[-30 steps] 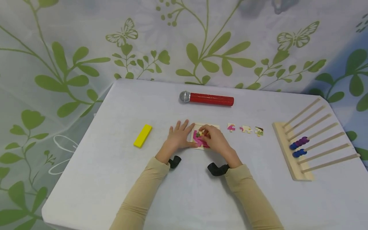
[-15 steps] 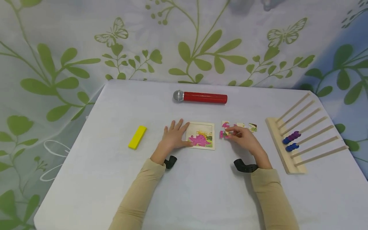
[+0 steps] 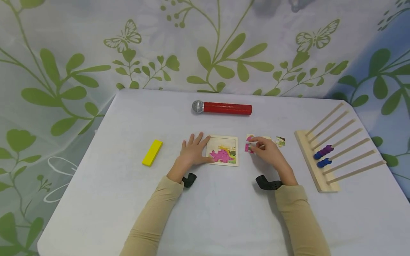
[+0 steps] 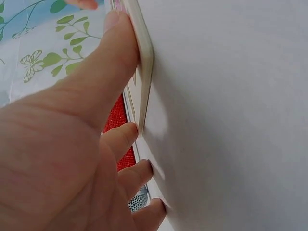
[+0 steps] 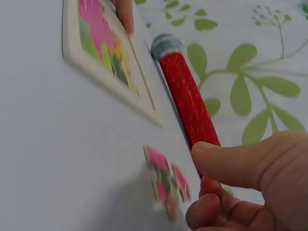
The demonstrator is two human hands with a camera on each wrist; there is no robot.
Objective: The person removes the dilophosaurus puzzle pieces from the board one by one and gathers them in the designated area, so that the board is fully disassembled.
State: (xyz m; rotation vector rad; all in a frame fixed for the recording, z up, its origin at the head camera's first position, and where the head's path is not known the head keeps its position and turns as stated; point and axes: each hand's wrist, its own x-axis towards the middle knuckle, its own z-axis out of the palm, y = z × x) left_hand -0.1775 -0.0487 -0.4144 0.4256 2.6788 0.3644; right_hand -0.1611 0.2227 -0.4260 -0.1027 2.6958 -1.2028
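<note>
A square wooden puzzle tray (image 3: pixel 222 165) holds a partly filled picture with a pink dinosaur. My left hand (image 3: pixel 193 152) spreads over its left side, thumb resting on the lower left of the frame and fingertips down on the table in the left wrist view. To the right of the tray, my right hand (image 3: pixel 267 151) is low over loose puzzle pieces. Its thumb and index finger stand apart, with no piece showing between them in the right wrist view. A pink and green puzzle piece (image 3: pixel 248 148) lies by the thumb tip, and another pink piece (image 3: pixel 248 136) by the index fingertip.
More loose pieces lie behind the right hand, including a green and brown piece (image 3: pixel 280 141). A red toy microphone (image 3: pixel 227 108) lies at the back. A yellow block (image 3: pixel 152 153) is at left. A wooden rod stand (image 3: pixel 317 163) with blue and purple beads stands at right.
My right hand has moved right from the tray to the loose pieces, where a pink and green piece now lies. Its thumb and index finger have parted. The left hand stays on the tray.
</note>
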